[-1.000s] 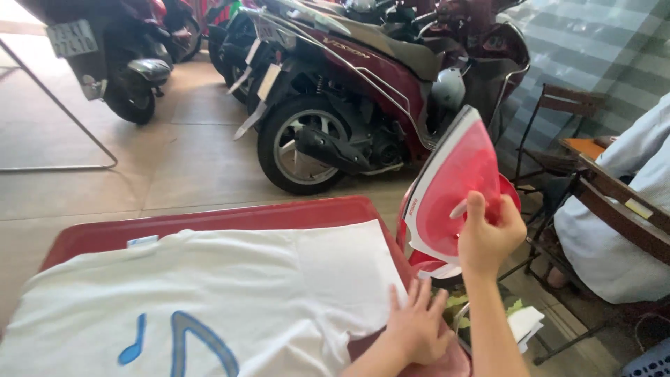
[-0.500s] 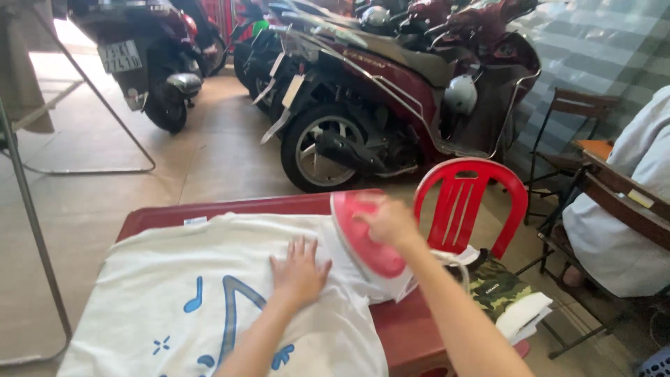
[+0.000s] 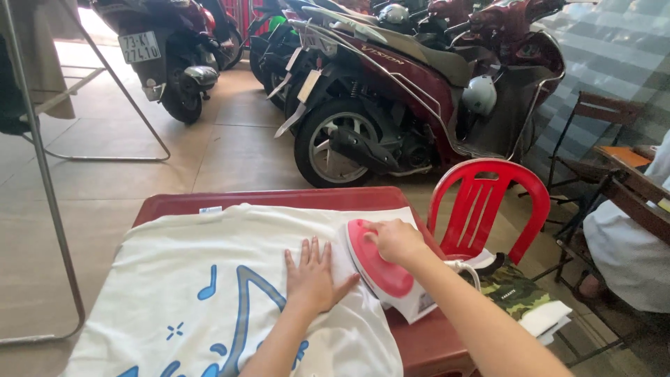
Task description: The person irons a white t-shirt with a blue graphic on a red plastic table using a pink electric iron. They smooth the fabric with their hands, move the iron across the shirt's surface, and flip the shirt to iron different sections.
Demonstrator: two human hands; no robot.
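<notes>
A white T-shirt (image 3: 209,279) with a blue print lies spread over a dark red table (image 3: 293,199). My left hand (image 3: 312,277) rests flat on the shirt, fingers apart, just left of the iron. My right hand (image 3: 395,239) grips the handle of a red and white iron (image 3: 384,276), which sits sole down on the shirt's right side near the table's right edge. A white cord (image 3: 469,269) runs off the iron to the right.
A red plastic chair (image 3: 488,202) holds folded clothes (image 3: 523,297) at the right. Several parked scooters (image 3: 391,91) stand behind the table. A metal rack (image 3: 42,167) stands at left. A seated person in white (image 3: 628,244) is at far right by a wooden chair.
The iron came down from upright beside the chair onto the shirt and slid along its right side. My left hand moved onto the shirt and now presses it flat.
</notes>
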